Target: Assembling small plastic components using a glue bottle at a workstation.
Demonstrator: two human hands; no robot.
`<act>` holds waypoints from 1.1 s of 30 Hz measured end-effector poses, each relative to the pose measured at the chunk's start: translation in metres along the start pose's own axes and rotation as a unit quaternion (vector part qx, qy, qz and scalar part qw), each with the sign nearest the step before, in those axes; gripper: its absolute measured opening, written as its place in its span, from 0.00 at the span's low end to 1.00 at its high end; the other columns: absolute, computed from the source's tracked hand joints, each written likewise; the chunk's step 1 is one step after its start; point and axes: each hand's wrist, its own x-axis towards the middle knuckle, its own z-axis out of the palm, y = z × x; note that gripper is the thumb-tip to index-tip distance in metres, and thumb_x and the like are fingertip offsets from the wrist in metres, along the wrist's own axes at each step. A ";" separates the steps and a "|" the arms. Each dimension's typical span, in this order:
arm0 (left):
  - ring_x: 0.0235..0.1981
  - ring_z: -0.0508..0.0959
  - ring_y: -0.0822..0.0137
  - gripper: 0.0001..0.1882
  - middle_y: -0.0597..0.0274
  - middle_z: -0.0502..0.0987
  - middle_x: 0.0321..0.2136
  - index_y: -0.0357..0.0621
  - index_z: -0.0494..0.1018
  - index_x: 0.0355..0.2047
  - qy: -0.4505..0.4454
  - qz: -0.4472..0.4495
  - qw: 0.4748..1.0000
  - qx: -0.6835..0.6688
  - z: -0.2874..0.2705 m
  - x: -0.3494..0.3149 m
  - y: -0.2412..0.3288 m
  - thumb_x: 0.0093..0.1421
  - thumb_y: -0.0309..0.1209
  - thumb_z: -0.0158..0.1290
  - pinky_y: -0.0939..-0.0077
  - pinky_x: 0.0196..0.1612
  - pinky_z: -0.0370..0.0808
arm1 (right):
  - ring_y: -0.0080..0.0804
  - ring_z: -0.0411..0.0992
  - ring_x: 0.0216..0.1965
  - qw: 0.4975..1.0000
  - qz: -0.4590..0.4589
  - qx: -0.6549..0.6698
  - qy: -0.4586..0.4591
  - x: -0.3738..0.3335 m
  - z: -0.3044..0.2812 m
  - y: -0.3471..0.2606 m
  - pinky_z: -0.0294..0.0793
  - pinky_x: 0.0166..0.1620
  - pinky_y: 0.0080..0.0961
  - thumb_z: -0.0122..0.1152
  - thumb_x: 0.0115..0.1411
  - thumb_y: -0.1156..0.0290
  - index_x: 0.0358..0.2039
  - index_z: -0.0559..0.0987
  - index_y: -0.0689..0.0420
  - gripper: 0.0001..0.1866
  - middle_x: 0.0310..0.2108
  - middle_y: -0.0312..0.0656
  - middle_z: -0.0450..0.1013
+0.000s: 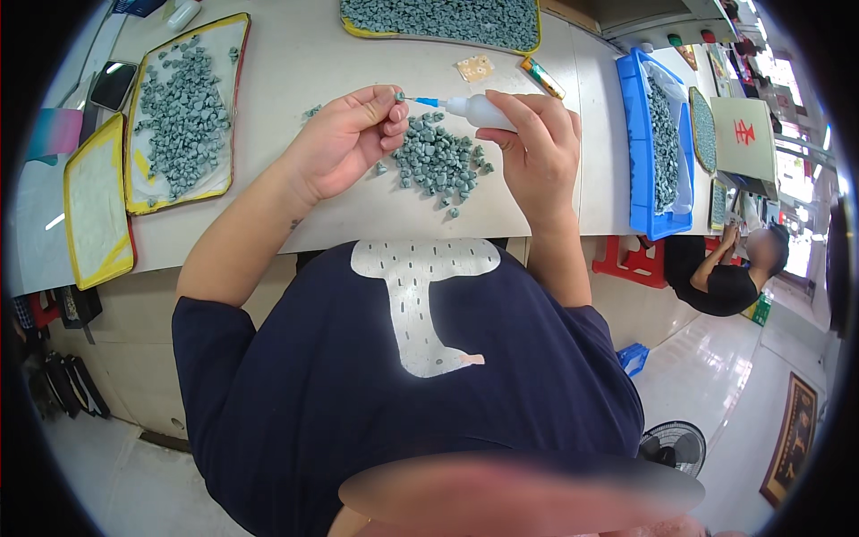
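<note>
Over the middle of the pale counter [295,72], seen from the head camera, the left hand [344,143] is curled, its thumb and fingertips pressed together on one small grey-green piece [400,95] held up just above the surface. The right hand [532,143] is wrapped around a small white squeeze bottle [479,111] that lies nearly level and points left; its thin blue nozzle [422,102] reaches to the pinched piece and seems to touch it. Directly beneath and between the two hands a loose pile of the same grey-green pieces [438,161] is spread on the counter, with a few strays lying just beside the left hand. To the person's left a yellow-rimmed tray [234,80] holds another scatter of these pieces on a white lining, and a second yellow-rimmed tray [94,210] nearer the counter's edge shows only its pale lining. A dark phone [112,85] lies just beyond these, near the far left corner. At the far edge of the counter a third tray [443,20] is filled with the pieces, and near it sit a small tan square card [474,67] and a short yellow-green tube [543,78]. On the right a blue plastic bin [633,152] holds a white bag with more pieces. Beyond the counter's right end another person [725,273] in dark clothes sits bent over, well apart from the hands. Low at the right a floor fan [671,443] stands on the tiled floor.
</note>
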 end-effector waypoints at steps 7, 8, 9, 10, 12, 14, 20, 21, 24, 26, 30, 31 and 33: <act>0.28 0.64 0.74 0.08 0.65 0.68 0.29 0.38 0.67 0.36 0.001 -0.002 1.000 0.009 0.000 -0.001 0.000 0.67 0.32 0.45 0.81 0.32 0.65 | 0.25 0.72 0.32 1.000 -0.002 -0.021 0.000 0.001 0.002 -0.001 0.63 0.38 0.23 0.70 0.42 0.69 0.39 0.80 0.49 0.19 0.30 0.29 0.75; 0.28 0.63 0.74 0.08 0.65 0.68 0.29 0.39 0.67 0.36 0.005 -0.002 1.000 0.011 0.000 -0.001 0.001 0.67 0.32 0.45 0.81 0.32 0.65 | 0.25 0.71 0.31 1.000 -0.004 -0.023 0.002 0.001 0.002 -0.001 0.62 0.38 0.23 0.70 0.42 0.69 0.39 0.80 0.49 0.19 0.30 0.29 0.75; 0.28 0.63 0.74 0.08 0.65 0.68 0.29 0.39 0.67 0.36 0.008 -0.002 1.000 0.014 0.001 -0.001 0.001 0.67 0.32 0.46 0.81 0.32 0.65 | 0.25 0.71 0.31 1.000 -0.003 -0.023 0.002 0.001 0.002 -0.001 0.62 0.38 0.23 0.70 0.42 0.69 0.39 0.80 0.49 0.19 0.30 0.29 0.75; 0.28 0.63 0.74 0.08 0.65 0.68 0.29 0.39 0.67 0.36 0.013 -0.002 1.000 0.016 0.001 -0.001 0.001 0.67 0.32 0.46 0.81 0.32 0.65 | 0.26 0.72 0.32 1.000 -0.001 -0.022 -0.003 0.001 0.001 -0.001 0.64 0.38 0.24 0.70 0.43 0.69 0.39 0.80 0.50 0.19 0.30 0.30 0.75; 0.28 0.63 0.74 0.08 0.65 0.68 0.28 0.39 0.67 0.35 0.014 -0.003 1.000 0.018 0.000 -0.001 0.001 0.67 0.32 0.46 0.81 0.32 0.65 | 0.28 0.72 0.33 1.000 0.002 -0.021 -0.012 0.001 0.000 -0.001 0.66 0.38 0.25 0.71 0.44 0.70 0.39 0.80 0.51 0.19 0.31 0.34 0.75; 0.28 0.63 0.74 0.08 0.65 0.68 0.28 0.39 0.67 0.35 0.016 -0.003 1.000 0.020 0.000 -0.001 0.001 0.66 0.31 0.46 0.82 0.32 0.65 | 0.29 0.73 0.34 0.999 0.027 0.020 0.004 -0.002 0.001 0.002 0.68 0.39 0.24 0.70 0.45 0.71 0.41 0.79 0.53 0.19 0.32 0.36 0.75; 0.29 0.63 0.74 0.07 0.65 0.68 0.29 0.39 0.68 0.35 0.016 0.005 0.999 0.028 0.002 0.002 -0.002 0.66 0.31 0.47 0.82 0.33 0.65 | 0.29 0.73 0.41 0.926 0.266 0.258 0.072 -0.015 0.009 0.014 0.74 0.43 0.22 0.66 0.53 0.78 0.48 0.74 0.62 0.21 0.39 0.42 0.74; 0.29 0.63 0.74 0.07 0.65 0.68 0.29 0.39 0.68 0.35 0.025 0.005 0.999 0.027 0.004 0.002 -0.003 0.65 0.31 0.47 0.82 0.33 0.65 | 0.29 0.73 0.41 0.926 0.267 0.256 0.074 -0.018 0.015 0.019 0.74 0.43 0.22 0.66 0.53 0.78 0.48 0.74 0.62 0.21 0.39 0.42 0.74; 0.30 0.64 0.74 0.07 0.65 0.68 0.30 0.39 0.68 0.35 0.029 0.001 0.999 0.029 0.009 0.005 -0.007 0.65 0.30 0.48 0.82 0.33 0.65 | 0.28 0.72 0.43 0.862 0.344 0.366 0.068 -0.031 0.033 0.036 0.72 0.46 0.22 0.68 0.52 0.75 0.50 0.73 0.60 0.24 0.40 0.41 0.73; 0.30 0.64 0.74 0.07 0.65 0.68 0.30 0.39 0.69 0.36 0.035 0.004 0.999 0.031 0.010 0.007 -0.010 0.65 0.30 0.48 0.82 0.34 0.65 | 0.27 0.72 0.44 0.852 0.355 0.381 0.052 -0.035 0.037 0.040 0.72 0.47 0.22 0.67 0.53 0.77 0.51 0.72 0.62 0.24 0.42 0.42 0.73; 0.31 0.65 0.74 0.06 0.64 0.69 0.30 0.38 0.69 0.37 0.032 0.006 0.999 0.030 0.014 0.015 -0.017 0.65 0.29 0.49 0.82 0.34 0.66 | 0.26 0.72 0.45 0.850 0.361 0.384 -0.008 -0.043 0.038 0.054 0.73 0.48 0.21 0.64 0.54 0.80 0.52 0.70 0.65 0.24 0.48 0.43 0.71; 0.31 0.65 0.74 0.06 0.64 0.69 0.30 0.38 0.69 0.37 0.032 0.005 0.999 0.030 0.015 0.016 -0.018 0.65 0.29 0.49 0.82 0.34 0.66 | 0.27 0.73 0.45 0.868 0.348 0.353 -0.033 -0.042 0.038 0.056 0.72 0.48 0.21 0.64 0.54 0.79 0.52 0.70 0.64 0.24 0.48 0.42 0.71; 0.31 0.66 0.74 0.07 0.64 0.69 0.31 0.37 0.70 0.38 0.038 0.003 0.999 0.028 0.015 0.018 -0.020 0.64 0.28 0.49 0.81 0.34 0.67 | 0.27 0.73 0.45 0.885 0.334 0.320 -0.058 -0.043 0.034 0.057 0.72 0.48 0.21 0.64 0.54 0.79 0.53 0.70 0.63 0.25 0.48 0.42 0.71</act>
